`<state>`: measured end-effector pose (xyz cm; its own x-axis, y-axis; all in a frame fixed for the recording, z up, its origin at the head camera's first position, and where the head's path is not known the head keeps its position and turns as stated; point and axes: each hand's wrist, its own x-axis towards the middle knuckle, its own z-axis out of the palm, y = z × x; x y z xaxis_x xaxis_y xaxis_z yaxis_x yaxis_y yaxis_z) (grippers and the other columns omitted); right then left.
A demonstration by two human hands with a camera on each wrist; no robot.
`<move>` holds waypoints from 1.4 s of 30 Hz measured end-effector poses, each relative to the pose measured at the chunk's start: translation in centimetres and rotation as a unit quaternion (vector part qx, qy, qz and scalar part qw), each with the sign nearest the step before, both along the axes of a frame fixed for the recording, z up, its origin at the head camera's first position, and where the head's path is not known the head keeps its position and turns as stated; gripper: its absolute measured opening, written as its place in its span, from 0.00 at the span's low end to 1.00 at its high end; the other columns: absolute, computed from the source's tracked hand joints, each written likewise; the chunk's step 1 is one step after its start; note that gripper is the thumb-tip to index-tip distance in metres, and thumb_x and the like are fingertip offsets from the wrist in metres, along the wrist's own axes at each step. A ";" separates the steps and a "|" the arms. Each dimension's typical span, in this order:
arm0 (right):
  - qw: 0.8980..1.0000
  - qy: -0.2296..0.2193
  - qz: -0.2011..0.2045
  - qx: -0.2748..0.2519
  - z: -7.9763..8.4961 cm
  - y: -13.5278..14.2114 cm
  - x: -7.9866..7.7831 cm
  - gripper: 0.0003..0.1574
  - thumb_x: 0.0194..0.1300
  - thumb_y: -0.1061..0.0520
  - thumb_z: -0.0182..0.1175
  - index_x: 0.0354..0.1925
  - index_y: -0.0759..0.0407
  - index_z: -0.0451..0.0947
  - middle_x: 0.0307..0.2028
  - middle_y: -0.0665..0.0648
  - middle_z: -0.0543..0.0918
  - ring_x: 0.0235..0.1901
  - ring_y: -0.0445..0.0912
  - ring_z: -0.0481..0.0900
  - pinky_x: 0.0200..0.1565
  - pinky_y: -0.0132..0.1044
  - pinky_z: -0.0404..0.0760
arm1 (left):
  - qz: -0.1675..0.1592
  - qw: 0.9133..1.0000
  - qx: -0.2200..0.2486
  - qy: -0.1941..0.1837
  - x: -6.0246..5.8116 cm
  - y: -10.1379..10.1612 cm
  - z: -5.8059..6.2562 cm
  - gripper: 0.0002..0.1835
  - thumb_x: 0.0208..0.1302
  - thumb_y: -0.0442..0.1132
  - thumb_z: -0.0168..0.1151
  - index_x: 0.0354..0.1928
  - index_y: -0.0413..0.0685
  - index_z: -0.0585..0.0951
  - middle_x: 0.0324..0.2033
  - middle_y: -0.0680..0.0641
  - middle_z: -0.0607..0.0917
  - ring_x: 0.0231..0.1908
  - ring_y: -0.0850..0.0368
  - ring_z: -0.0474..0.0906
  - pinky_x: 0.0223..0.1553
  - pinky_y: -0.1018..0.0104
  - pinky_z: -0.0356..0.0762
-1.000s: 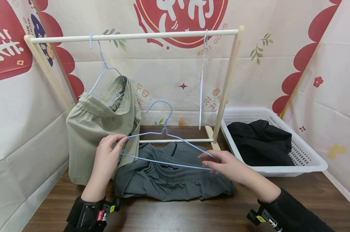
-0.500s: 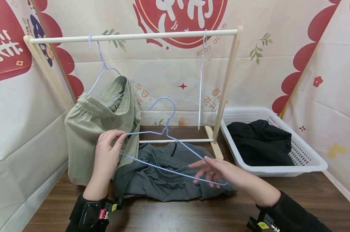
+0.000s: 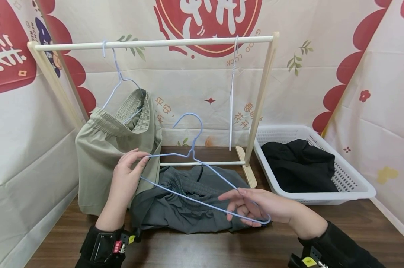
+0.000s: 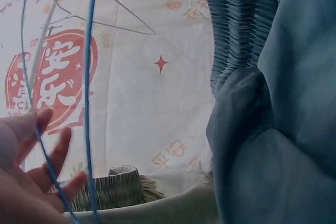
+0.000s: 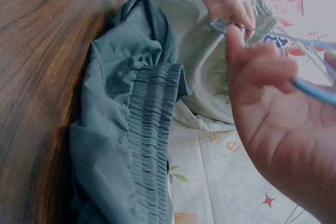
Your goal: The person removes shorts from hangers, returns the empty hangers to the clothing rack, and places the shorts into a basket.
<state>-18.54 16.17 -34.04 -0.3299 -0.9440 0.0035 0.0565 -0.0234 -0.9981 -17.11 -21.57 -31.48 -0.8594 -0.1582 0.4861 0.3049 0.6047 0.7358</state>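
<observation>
In the head view, a light-blue wire clothes hanger [image 3: 192,149] is held tilted over a pair of dark grey shorts [image 3: 192,201] lying on the table. My left hand [image 3: 128,173] pinches its left shoulder wire. At its right end, my right hand [image 3: 255,206] holds the other shoulder with thumb and loosely bent fingers, and the bottom bar crosses over those fingers. In the right wrist view, the ribbed waistband of the grey shorts [image 5: 152,114] shows beside my right hand [image 5: 283,98]. My left hand [image 4: 37,166] also appears in the left wrist view.
A wooden rack [image 3: 155,42] stands behind. Pale green shorts [image 3: 118,149] hang at its left on a blue hanger [image 3: 119,76]. Another hanger [image 3: 231,100] hangs edge-on at the right. A white basket [image 3: 352,186] at the right contains black cloth [image 3: 299,165].
The hanger's right end has dropped towards me and slightly right. My right hand has lowered with it and loosened its fingers. My left hand has hardly moved.
</observation>
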 end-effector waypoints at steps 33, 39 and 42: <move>0.985 -0.061 -0.158 -0.016 1.1 -2.4 2.2 0.35 0.80 0.51 0.39 0.74 0.64 0.40 0.52 0.70 0.73 0.33 0.49 0.80 0.33 0.41 0.82 | -0.041 0.996 0.063 -0.049 -1.0 2.9 1.2 0.13 0.71 0.34 0.55 0.54 0.45 0.81 0.50 0.44 0.82 0.53 0.51 0.75 0.56 0.51 0.69; 0.971 -0.059 -0.233 -0.011 1.3 -4.0 2.3 0.37 0.78 0.49 0.44 0.73 0.63 0.44 0.49 0.67 0.74 0.31 0.48 0.80 0.32 0.41 0.82 | -0.071 0.991 0.101 -0.047 -1.0 4.1 1.4 0.12 0.73 0.37 0.53 0.53 0.46 0.81 0.48 0.45 0.84 0.50 0.51 0.78 0.52 0.53 0.73; 0.964 -0.061 -0.259 -0.005 1.7 -4.7 2.2 0.37 0.77 0.50 0.47 0.73 0.63 0.46 0.49 0.66 0.75 0.30 0.48 0.80 0.32 0.43 0.82 | -0.083 0.989 0.112 -0.044 -0.9 4.5 1.4 0.12 0.74 0.36 0.52 0.52 0.44 0.81 0.46 0.44 0.84 0.49 0.50 0.78 0.51 0.54 0.73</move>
